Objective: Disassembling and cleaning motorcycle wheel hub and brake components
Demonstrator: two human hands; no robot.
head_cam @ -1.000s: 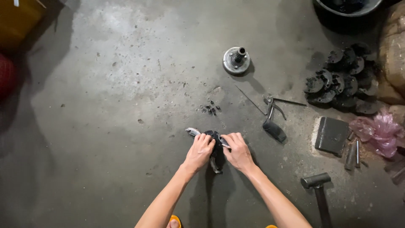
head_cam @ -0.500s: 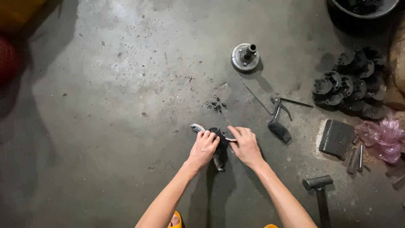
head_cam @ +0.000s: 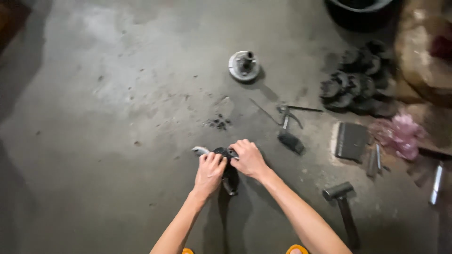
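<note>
Here, seen from above, a grey concrete floor (head_cam: 117, 117) fills the view, stained and dusty. All places below are given relative to the dark part (head_cam: 228, 164) that the two hands work on, low in the middle of the view.

Far up and right of the part, a dark tub (head_cam: 358, 4) is cut off by the top edge. Below the tub, well to the right of the part, lies a heap of black toothed discs (head_cam: 358, 84). Right of the part, lower than the heap, sit a flat dark block (head_cam: 352, 140) and a crumpled pink bag (head_cam: 400, 134). Down and right of the part lies a hammer (head_cam: 343, 207). Straight above it, well apart, stands a round metal hub (head_cam: 244, 66). Just right of it lie pliers (head_cam: 288, 124) with a dark handle.

The left hand (head_cam: 209, 171) presses down on the part, fingers curled over it. The right hand (head_cam: 247, 157) pinches its upper end, fingers closed around it. A pale metal tip (head_cam: 200, 150) sticks out to the left of the part.

The part looks greasy, so a grip could slip, and fingers might be nipped between the part and the floor. The small dark crumbs (head_cam: 217, 123) just above it could roll beneath the part and unsettle it.

The hands hide most of the part, so its shape is unclear. The right edge is dim and blurred; the things there cannot be made out.
</note>
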